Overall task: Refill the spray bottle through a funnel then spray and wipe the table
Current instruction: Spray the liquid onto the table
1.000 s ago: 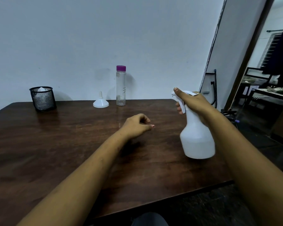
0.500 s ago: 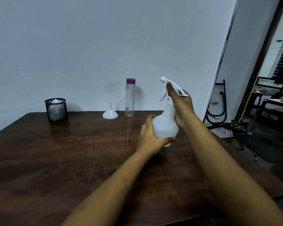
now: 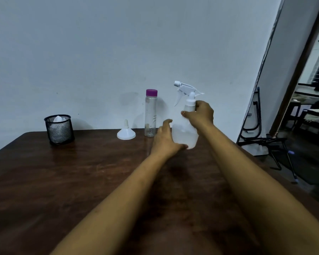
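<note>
Right hand dropped to spray bottle neck, left hand cupping base

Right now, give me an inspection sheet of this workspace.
Surface: dark wooden table, glossy.
Job's things: spray bottle upright, trigger head on; funnel mouth-down by the wall; clear bottle beside it, purple cap on.
Clutter: black mesh cup with something white inside.
Hands: left hand holds the spray bottle's base; right hand grips its neck.
Cables: nothing seen.
Surroundings: pale wall, folded metal frame leaning on the right, open doorway beyond.
</note>
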The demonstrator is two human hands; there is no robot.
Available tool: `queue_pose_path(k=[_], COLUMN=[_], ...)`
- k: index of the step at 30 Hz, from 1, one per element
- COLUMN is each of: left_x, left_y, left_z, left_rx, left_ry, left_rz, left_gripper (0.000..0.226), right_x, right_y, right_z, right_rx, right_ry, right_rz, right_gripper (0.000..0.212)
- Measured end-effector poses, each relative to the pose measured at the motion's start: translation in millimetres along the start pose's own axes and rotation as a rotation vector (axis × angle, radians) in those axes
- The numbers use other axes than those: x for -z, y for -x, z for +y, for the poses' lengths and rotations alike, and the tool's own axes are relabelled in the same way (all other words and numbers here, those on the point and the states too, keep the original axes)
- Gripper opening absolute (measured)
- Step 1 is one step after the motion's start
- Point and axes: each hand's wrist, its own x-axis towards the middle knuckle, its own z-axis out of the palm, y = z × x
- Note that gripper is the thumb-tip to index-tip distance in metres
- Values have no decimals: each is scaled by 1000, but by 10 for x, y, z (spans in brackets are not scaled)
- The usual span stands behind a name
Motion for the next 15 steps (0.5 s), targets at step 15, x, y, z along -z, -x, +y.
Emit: queue_pose_path(k=[15], left_x=[197], left_y=[-872], left_z=[-777], left_rx=[80], left_ry=[-164], left_rz=[-20], left_gripper=[36], right_x=[-815], right_y=[-1074], right_z=[625], right_rx=[-34], right_ry=[54], right_rz=[-80], right_gripper=[35])
